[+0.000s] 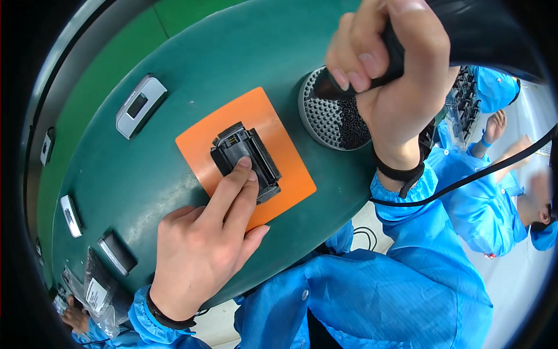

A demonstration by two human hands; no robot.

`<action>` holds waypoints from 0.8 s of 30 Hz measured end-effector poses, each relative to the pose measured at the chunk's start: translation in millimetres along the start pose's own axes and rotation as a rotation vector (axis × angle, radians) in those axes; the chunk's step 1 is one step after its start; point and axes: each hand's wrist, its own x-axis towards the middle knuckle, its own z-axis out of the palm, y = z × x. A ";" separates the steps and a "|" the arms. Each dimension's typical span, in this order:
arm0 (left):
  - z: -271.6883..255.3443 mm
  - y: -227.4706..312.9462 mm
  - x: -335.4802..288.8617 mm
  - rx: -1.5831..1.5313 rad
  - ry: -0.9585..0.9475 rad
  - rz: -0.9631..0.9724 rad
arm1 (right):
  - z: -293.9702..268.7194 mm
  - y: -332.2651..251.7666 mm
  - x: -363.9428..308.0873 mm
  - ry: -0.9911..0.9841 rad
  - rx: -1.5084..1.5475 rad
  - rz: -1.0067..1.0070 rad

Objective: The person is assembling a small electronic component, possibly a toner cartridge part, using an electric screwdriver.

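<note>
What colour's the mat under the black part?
The mat is orange, clearest in the head view.

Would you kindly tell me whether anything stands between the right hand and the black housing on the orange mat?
The left hand does, in part: its fingertips lie on the black housing, covering some of it. Apart from the black tool in the right hand, nothing else visible does.

Casing [141, 108], block [118, 253] and bag [97, 292] on a green table [203, 64]
The silver-faced casing lies apart; the clear bag is beside the dark block.
</note>
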 end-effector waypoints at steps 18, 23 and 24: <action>-0.5 3.1 -10.7 -0.003 0.059 0.046 | -8.8 -0.1 -9.8 -0.153 -0.017 -0.246; -3.9 -4.4 -15.1 -0.026 0.078 0.050 | -5.7 -18.7 -13.7 -0.060 0.176 -0.128; -4.4 -4.1 -14.5 -0.040 0.083 0.066 | -24.6 -32.6 -8.0 -0.254 0.152 -0.115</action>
